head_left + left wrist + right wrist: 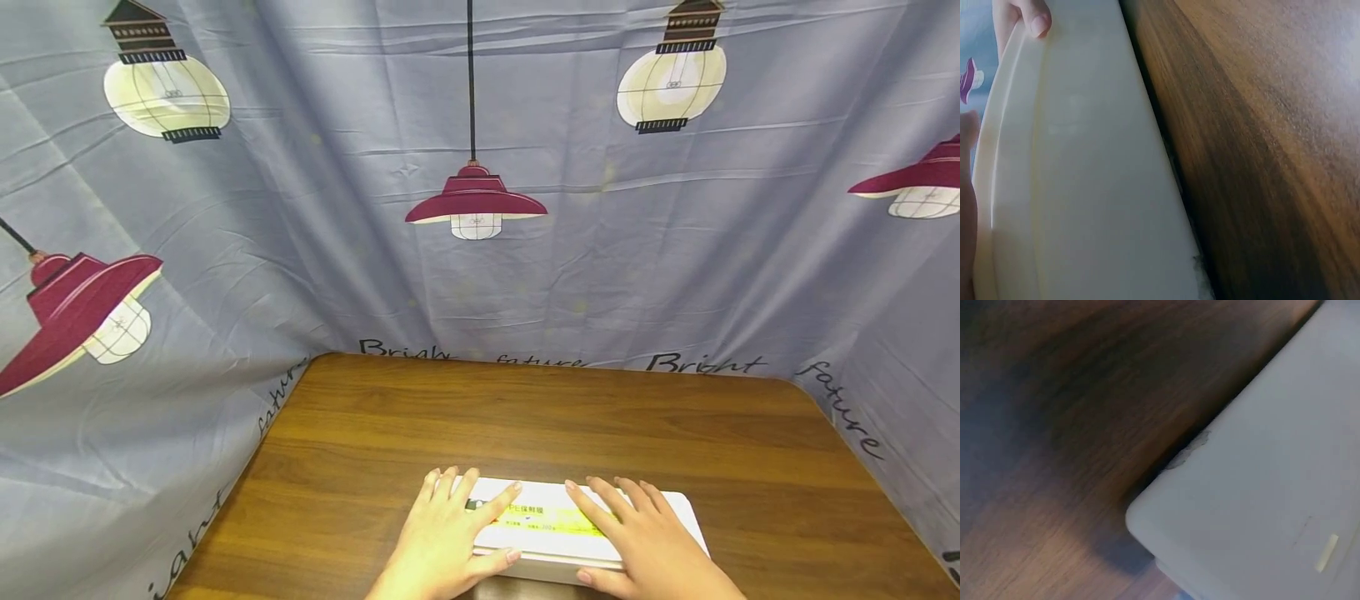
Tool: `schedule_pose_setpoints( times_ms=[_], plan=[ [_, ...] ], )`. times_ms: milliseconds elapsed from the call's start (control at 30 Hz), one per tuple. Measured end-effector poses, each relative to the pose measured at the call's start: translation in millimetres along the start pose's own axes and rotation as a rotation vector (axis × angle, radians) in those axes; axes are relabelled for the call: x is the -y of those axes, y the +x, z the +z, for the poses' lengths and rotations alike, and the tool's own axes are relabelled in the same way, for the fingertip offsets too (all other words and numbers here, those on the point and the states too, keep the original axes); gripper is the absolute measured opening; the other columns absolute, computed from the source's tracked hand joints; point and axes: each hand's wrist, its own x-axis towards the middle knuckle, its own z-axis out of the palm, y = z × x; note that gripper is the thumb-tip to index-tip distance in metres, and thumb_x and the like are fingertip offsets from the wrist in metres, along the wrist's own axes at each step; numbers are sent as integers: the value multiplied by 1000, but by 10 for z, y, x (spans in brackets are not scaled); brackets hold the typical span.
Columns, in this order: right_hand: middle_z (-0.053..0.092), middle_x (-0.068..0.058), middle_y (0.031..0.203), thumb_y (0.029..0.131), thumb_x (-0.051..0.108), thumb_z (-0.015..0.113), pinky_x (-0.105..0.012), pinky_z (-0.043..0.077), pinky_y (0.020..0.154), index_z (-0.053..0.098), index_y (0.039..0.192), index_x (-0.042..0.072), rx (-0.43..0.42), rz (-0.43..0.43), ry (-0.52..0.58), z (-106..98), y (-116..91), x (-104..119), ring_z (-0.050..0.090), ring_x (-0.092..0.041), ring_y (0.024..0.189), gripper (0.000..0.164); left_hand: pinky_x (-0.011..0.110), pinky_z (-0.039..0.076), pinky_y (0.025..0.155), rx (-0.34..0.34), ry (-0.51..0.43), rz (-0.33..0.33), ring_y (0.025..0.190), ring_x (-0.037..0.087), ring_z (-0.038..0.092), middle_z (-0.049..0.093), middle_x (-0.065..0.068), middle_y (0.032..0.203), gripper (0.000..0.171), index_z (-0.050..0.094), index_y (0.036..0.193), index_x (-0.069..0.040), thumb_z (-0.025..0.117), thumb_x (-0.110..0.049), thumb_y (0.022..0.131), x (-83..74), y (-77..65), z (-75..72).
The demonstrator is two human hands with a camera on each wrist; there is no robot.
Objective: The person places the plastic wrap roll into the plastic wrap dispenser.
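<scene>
A long white cling film box (543, 543) with a yellow label marked "PE" lies on the wooden table. My left hand (442, 533) rests on its left part, fingers spread across the top and thumb along the near upper edge. Over the right part lies my right hand (648, 537), its fingers also spread and its thumb at the near side. The left wrist view shows the box's plain front (1097, 150) and my right thumb (1038, 26) against its upper edge. In the right wrist view, the box's rounded corner (1160, 512) has a scuffed dark patch near the bottom.
The brown wooden table (360, 433) extends behind and to both sides of the box. A grey-blue curtain (337, 250) printed with lamps and lettering hangs along the table's back and sides.
</scene>
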Motion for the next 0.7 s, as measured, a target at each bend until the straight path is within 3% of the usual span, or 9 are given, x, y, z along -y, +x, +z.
schedule_pose_setpoints(
  times_ms=[467,700],
  plan=[
    [59,-3,133,81,80,54,-55,44,95,42,151,27,17,12,18,12,44,51,58,-29,112,89,63,31,110,47,-74,-75,130,43,49,56,13,138,59,38,147,-51,32,-75,93,-77,35,-43],
    [59,-1,129,80,81,51,-48,47,91,45,150,26,19,2,-30,56,2,26,60,-26,105,89,64,33,108,20,-47,-50,127,42,51,57,13,136,61,39,147,-50,30,-77,92,-91,50,-4]
  ],
)
